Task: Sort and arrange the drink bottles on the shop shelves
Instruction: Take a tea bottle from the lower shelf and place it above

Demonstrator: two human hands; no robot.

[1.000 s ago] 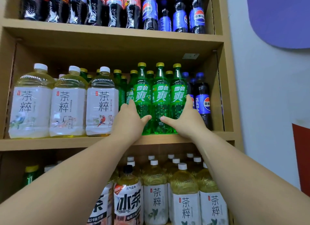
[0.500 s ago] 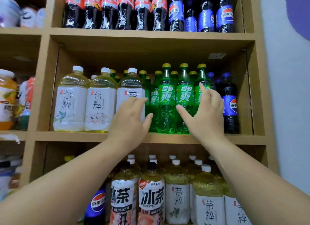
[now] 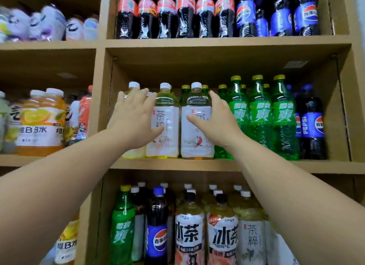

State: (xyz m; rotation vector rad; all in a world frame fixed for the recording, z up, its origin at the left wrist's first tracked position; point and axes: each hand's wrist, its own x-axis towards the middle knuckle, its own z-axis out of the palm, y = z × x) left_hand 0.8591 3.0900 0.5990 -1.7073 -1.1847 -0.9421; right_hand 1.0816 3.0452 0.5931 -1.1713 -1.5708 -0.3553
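Three pale tea bottles with white labels stand at the left of the middle shelf (image 3: 197,165). My left hand (image 3: 136,116) lies flat with spread fingers over the leftmost tea bottle (image 3: 134,85), hiding most of it, and its thumb touches the middle tea bottle (image 3: 167,130). My right hand (image 3: 215,120) presses the right side of the right tea bottle (image 3: 194,140), thumb across its label, fingers straight. Green soda bottles (image 3: 258,116) stand just right of that hand, then dark blue-labelled cola bottles (image 3: 314,124).
The top shelf carries red-labelled cola bottles (image 3: 167,14) and blue-labelled ones (image 3: 280,16). The lower shelf holds iced tea bottles (image 3: 189,237), a green bottle (image 3: 122,231) and a cola bottle (image 3: 158,239). Orange drink bottles (image 3: 41,122) fill the left bay.
Both hands have moved left, from flanking the green soda bottles to the tea bottles. The view has shifted left and closer, bringing the left bay into sight.
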